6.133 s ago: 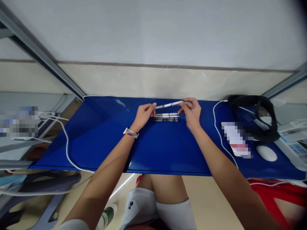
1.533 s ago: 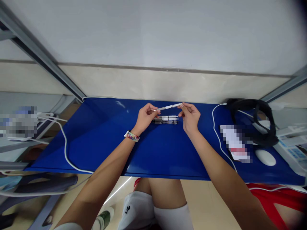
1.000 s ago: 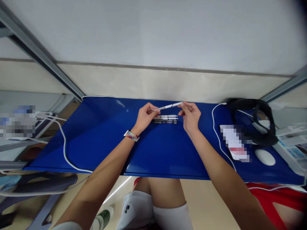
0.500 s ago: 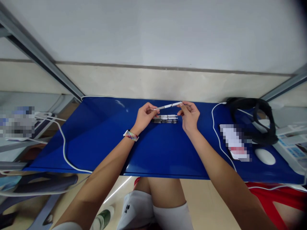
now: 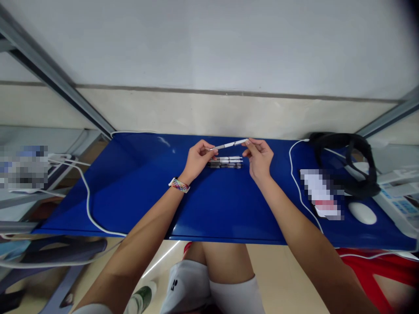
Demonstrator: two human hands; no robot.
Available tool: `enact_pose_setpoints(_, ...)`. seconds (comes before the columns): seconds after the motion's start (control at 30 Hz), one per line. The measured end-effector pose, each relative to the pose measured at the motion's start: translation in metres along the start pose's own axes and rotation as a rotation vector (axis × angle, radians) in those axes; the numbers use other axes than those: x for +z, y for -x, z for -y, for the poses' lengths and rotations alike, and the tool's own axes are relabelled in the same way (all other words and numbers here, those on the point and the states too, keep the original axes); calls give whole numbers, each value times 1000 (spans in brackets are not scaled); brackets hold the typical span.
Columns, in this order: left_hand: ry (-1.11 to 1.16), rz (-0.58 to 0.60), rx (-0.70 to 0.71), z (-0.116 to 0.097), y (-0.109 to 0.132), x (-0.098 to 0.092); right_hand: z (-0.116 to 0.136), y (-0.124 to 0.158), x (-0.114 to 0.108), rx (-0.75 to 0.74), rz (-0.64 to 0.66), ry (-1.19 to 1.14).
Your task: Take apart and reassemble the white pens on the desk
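Over the last half second almost nothing has shifted. The white pen [image 5: 229, 144] is held as before, in the air just above and behind the row of pens [image 5: 225, 162], tilted so that its right end sits a little higher. The left hand [image 5: 197, 158] keeps its fingers pinched on the pen's thin left tip. The right hand [image 5: 260, 158] keeps its fingers pinched on the other end, having moved only slightly. No part of the pen has come off or shifted that I can see, so the handling seems to stand where it stood.

The row of pens lies on a glossy blue table [image 5: 137, 187], between the two hands. Well to the left of the row a white cable [image 5: 87, 200] loops across the table. Well to its right lie a black strapped headset [image 5: 347, 161] and a white mouse [image 5: 362, 213]. Behind the row rises a plain pale wall [image 5: 209, 43], with grey metal frame bars slanting at either side.
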State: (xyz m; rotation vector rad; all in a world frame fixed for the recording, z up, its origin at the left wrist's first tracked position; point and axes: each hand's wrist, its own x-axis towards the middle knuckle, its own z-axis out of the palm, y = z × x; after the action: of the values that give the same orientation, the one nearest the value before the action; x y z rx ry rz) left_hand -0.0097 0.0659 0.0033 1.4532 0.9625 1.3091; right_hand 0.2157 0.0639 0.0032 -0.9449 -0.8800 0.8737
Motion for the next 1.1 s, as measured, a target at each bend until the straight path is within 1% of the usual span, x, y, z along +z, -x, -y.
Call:
enact_pose_setpoints(0.1, -5, -12, 5, 1, -1, -1, -1, 0, 0, 3, 15, -10)
enact_pose_setpoints(0.37, 3, 4, -6, 2, 1, 0, -5, 0, -1, -36, 5, 32)
enact_pose_setpoints(0.57, -8, -11, 3, 4, -2, 0, 0, 1, 0, -19, -16, 64)
enact_pose_setpoints(0.73, -34, -44, 5, 6, -6, -5, 4, -4, -4, -74, 65, 154)
enact_pose_setpoints(0.87, -37, -36, 4, 4, -8, -11, -1, -12, -11, -55, 129, 154)
enact_pose_setpoints(0.93, -101, -42, 40, 4, -8, -15, -4, -16, -14, -53, 153, 168)
enact_pose_setpoints(1.0, -237, -53, 99, 5, -7, -18, -6, -17, -17, -79, 172, 214)
enact_pose_setpoints(1.1, -465, -69, 170, 7, -6, -22, -7, -16, -20, -159, 226, 380)
